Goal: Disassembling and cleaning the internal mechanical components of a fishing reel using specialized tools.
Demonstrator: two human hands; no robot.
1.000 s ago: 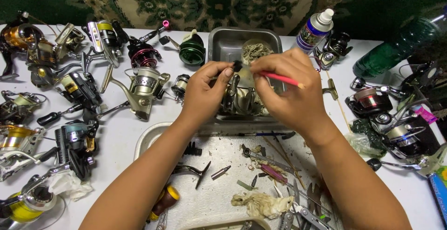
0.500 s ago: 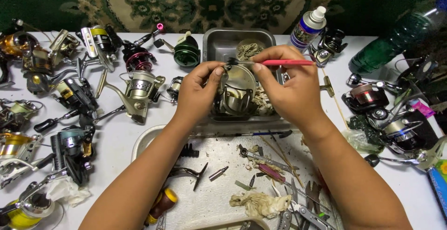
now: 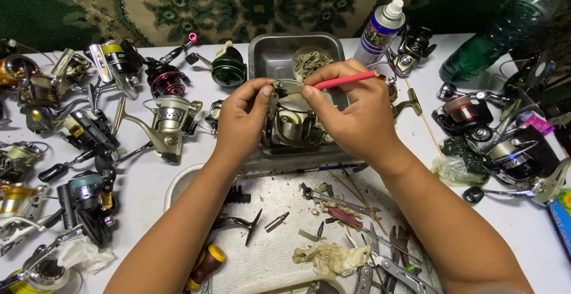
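Note:
My left hand (image 3: 241, 120) grips a silver fishing reel (image 3: 292, 121) from its left side, thumb and forefinger pinching a small part at the reel's top. My right hand (image 3: 351, 111) holds a thin red-handled tool (image 3: 345, 80), its tip touching that same top part. Both hands hover over a square metal tray (image 3: 270, 53) at the table's middle. A wad of greyish rag (image 3: 309, 61) lies in the tray behind the reel.
Several fishing reels (image 3: 169, 118) crowd the left side, more reels (image 3: 493, 145) on the right. A spray can (image 3: 380, 31) and green bottle (image 3: 499, 32) stand at the back. A near tray (image 3: 262, 258) holds pliers (image 3: 386, 267), screws, small parts and a dirty rag (image 3: 330, 258).
The red tool has swung from pointing right and down to lying nearly level at the reel's top. Both hands shifted slightly; the view moved a little nearer.

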